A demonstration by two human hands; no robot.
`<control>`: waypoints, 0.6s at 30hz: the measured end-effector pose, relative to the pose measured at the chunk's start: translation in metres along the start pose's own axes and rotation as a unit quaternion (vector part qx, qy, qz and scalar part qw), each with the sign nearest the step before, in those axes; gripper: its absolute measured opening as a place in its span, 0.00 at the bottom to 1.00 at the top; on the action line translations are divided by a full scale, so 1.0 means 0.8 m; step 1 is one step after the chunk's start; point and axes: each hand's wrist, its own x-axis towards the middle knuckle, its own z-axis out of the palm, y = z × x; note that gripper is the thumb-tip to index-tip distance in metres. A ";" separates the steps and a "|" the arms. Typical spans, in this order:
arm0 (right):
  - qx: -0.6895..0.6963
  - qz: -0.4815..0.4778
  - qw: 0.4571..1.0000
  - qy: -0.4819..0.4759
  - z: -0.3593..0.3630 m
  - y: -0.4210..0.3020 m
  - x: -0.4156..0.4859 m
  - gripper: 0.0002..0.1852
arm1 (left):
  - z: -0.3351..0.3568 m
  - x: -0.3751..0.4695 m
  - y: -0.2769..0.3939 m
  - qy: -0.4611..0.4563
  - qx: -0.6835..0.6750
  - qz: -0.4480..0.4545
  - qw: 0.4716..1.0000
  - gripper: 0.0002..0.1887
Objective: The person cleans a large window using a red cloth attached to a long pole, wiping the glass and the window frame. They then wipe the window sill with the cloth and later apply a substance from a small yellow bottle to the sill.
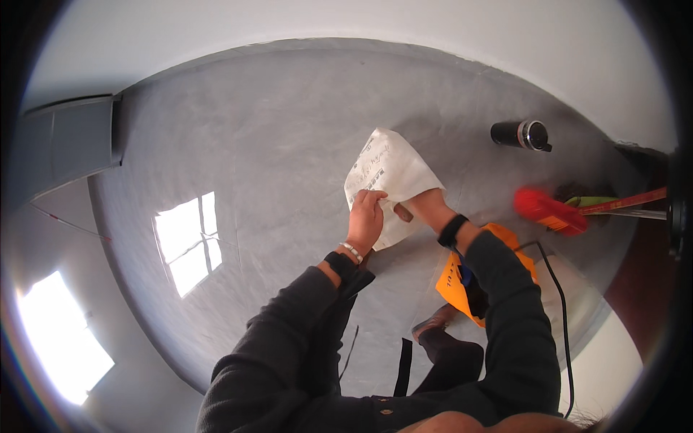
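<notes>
A white bag [392,168] with dark printing is held above the floor in front of me. My left hand [366,216] grips the near edge of its mouth, fingertips over the rim. My right hand [427,208] reaches into the opening from the right. Its fingers are hidden in the bag, so what they hold cannot be seen. Just left of that wrist a small brown patch [402,212] shows at the opening; I cannot tell what it is. Beneath my right forearm stands an orange bag [455,284] with dark and blue contents.
On the grey floor [281,135], a black tumbler [509,133] lies at the upper right. A blurred red brush or broom head [547,210] with a long handle is at the right. A black cable [563,325] runs down beside my right arm. A grey cabinet [70,143] stands at the left wall.
</notes>
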 end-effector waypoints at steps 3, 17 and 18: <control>-0.154 0.189 0.899 -0.364 -0.102 -0.041 -0.046 0.20 | -0.013 -0.011 0.022 0.074 0.075 0.048 0.993 0.18; 0.087 -0.051 0.887 -0.451 -0.501 -0.488 -0.146 0.29 | -0.268 -0.431 0.260 -0.162 0.044 0.165 0.972 0.30; 0.130 -0.048 0.872 -0.470 -0.519 -0.520 -0.140 0.29 | -0.278 -0.468 0.282 -0.185 0.012 0.082 0.979 0.23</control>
